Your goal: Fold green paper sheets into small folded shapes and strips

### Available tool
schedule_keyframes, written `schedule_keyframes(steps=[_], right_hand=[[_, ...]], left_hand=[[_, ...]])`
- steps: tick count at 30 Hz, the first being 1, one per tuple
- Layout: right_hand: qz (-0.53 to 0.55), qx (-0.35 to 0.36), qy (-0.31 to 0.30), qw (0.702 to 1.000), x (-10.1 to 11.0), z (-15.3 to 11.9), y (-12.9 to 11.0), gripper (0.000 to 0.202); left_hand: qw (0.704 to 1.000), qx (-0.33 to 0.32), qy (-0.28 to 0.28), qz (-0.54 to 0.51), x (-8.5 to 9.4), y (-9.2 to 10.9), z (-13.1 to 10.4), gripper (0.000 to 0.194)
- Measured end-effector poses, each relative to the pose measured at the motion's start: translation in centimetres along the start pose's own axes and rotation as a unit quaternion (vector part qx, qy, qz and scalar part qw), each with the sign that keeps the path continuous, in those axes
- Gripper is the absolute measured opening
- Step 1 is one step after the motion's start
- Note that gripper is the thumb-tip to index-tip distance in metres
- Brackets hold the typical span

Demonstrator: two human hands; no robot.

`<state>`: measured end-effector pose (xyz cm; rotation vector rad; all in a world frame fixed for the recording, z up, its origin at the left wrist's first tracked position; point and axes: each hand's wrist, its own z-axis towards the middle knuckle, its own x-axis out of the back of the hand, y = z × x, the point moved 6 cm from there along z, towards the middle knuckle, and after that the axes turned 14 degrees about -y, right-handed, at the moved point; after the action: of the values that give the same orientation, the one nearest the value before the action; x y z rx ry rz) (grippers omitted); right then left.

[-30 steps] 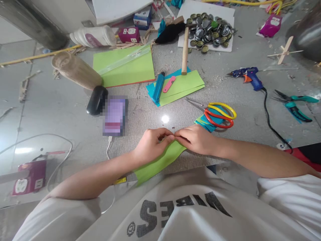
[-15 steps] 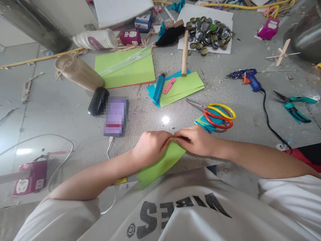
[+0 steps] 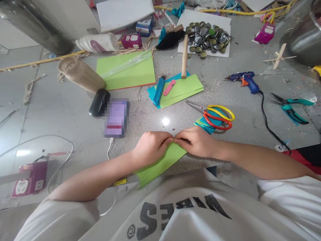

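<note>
A green paper strip (image 3: 160,166) slants from between my hands down to the front of my shirt. My left hand (image 3: 154,147) pinches its upper edge between thumb and fingers. Fingertips touching it from the right, my right hand (image 3: 197,142) pinches the same edge. Just beyond my right hand lie red-and-yellow-handled scissors (image 3: 218,115) on a small stack of blue and green paper pieces (image 3: 207,126). Farther up are green and blue strips (image 3: 185,87) with a blue cutter (image 3: 159,92) and a pink folding blade (image 3: 169,87) on top.
A phone (image 3: 116,117), a black case (image 3: 99,102) and a wooden cylinder (image 3: 81,74) stand left. Green sheets (image 3: 127,72) and bottle caps (image 3: 208,36) lie at the back. A glue gun (image 3: 247,80) and pliers (image 3: 291,107) are on the right.
Both hands keep their pinch on the green strip, with only a slight shift of the fingers. The whole view has moved a little.
</note>
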<state>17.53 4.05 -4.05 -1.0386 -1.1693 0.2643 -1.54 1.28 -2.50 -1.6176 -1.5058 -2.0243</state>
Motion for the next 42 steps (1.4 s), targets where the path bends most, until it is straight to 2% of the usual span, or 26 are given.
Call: schedule_keyframes(steps=[3,6,10,14,17,20,23,25,29,34,39,42], right_hand=[[-0.015,-0.007,-0.013,1.0,-0.4,-0.1,0.1,0.029],[0.061,-0.047,-0.021,0.997,-0.3,0.1,0.3,0.023],[0.177,-0.106,-0.04,0.978,0.1,0.5,0.4,0.025],[0.2,-0.125,-0.05,0.971,0.3,0.8,0.3,0.028],[0.214,-0.132,-0.046,0.967,0.0,0.8,0.5,0.027],[0.199,-0.132,-0.035,0.97,-0.1,0.6,0.6,0.025],[0.16,-0.114,-0.029,0.98,-0.1,0.5,0.3,0.024],[0.143,-0.105,-0.027,0.984,-0.1,0.4,0.1,0.023],[0.163,-0.131,-0.035,0.977,-0.1,0.5,0.2,0.027],[0.174,-0.155,-0.035,0.972,0.0,0.7,0.3,0.029],[0.162,-0.153,-0.026,0.974,-0.2,0.6,0.2,0.024],[0.169,-0.15,-0.023,0.974,-0.4,0.6,0.3,0.022]], left_hand=[[0.995,0.055,-0.062,-0.058,-0.4,-0.8,0.4,0.03],[0.993,0.066,-0.073,-0.07,-0.4,-1.0,0.6,0.028],[1.0,0.019,-0.01,0.008,0.0,-0.4,0.3,0.031],[0.993,-0.04,0.065,0.094,0.1,0.5,-0.4,0.038],[0.992,-0.048,0.084,0.081,0.2,0.6,-0.5,0.04],[0.999,0.015,0.024,-0.03,0.2,-0.3,0.2,0.036],[0.985,0.092,-0.056,-0.133,-0.2,-1.3,0.7,0.032],[0.974,0.123,-0.08,-0.175,-0.3,-1.6,0.8,0.03],[0.963,0.135,-0.076,-0.219,-0.3,-1.8,0.9,0.026],[0.967,0.144,-0.06,-0.201,-0.3,-1.8,0.9,0.024],[0.963,0.141,-0.088,-0.212,-0.4,-1.6,1.2,0.033],[0.958,0.148,-0.089,-0.231,-0.4,-1.8,1.3,0.03]])
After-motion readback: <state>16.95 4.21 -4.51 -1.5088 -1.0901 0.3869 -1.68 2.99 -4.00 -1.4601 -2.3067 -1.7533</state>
